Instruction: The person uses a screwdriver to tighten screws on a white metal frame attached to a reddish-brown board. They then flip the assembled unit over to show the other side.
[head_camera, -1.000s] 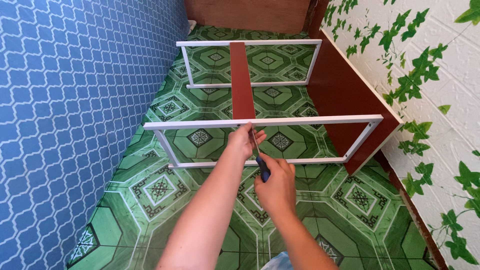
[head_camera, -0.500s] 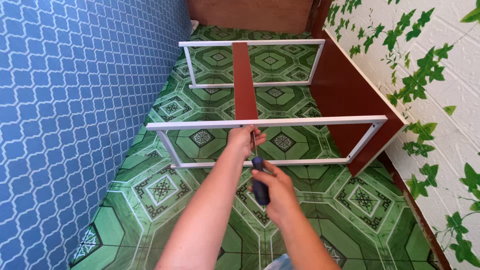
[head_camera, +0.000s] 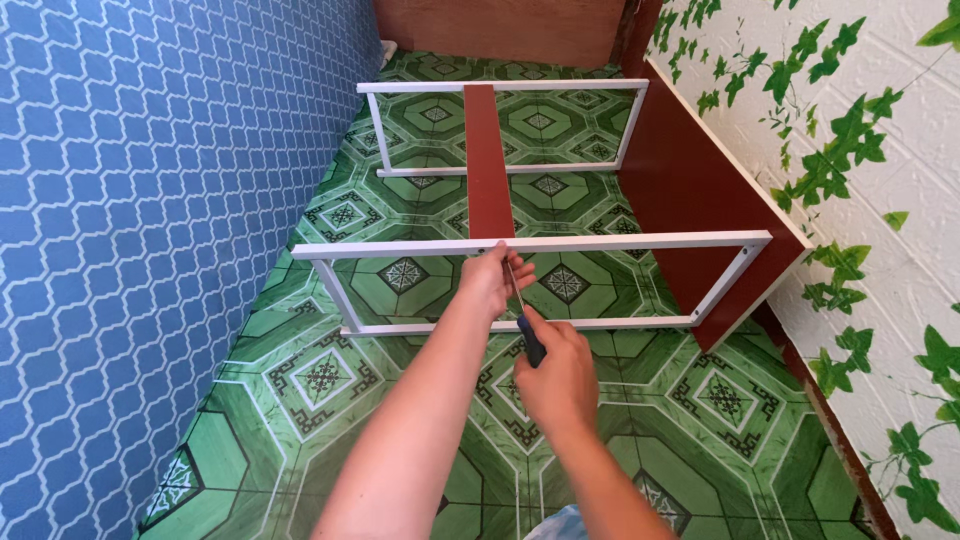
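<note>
A white metal frame (head_camera: 640, 243) stands upright on the green patterned floor, joined to a dark red narrow board (head_camera: 487, 165) that runs back to a second white frame (head_camera: 500, 87). My left hand (head_camera: 492, 278) pinches the near frame's top bar where the board meets it. My right hand (head_camera: 556, 372) grips a screwdriver (head_camera: 528, 330) with a dark blue handle. Its thin shaft points up toward the joint, just beside my left fingers.
A dark red panel (head_camera: 690, 190) leans against the white wall with green ivy decoration on the right. A blue patterned surface (head_camera: 130, 250) rises along the left. A brown wooden board (head_camera: 500, 30) closes the far end. Green tiled floor (head_camera: 400, 380) lies below.
My right hand has drawn the screwdriver slightly back and lower, while my left hand stays on the top bar at the joint. The view has shifted a little closer.
</note>
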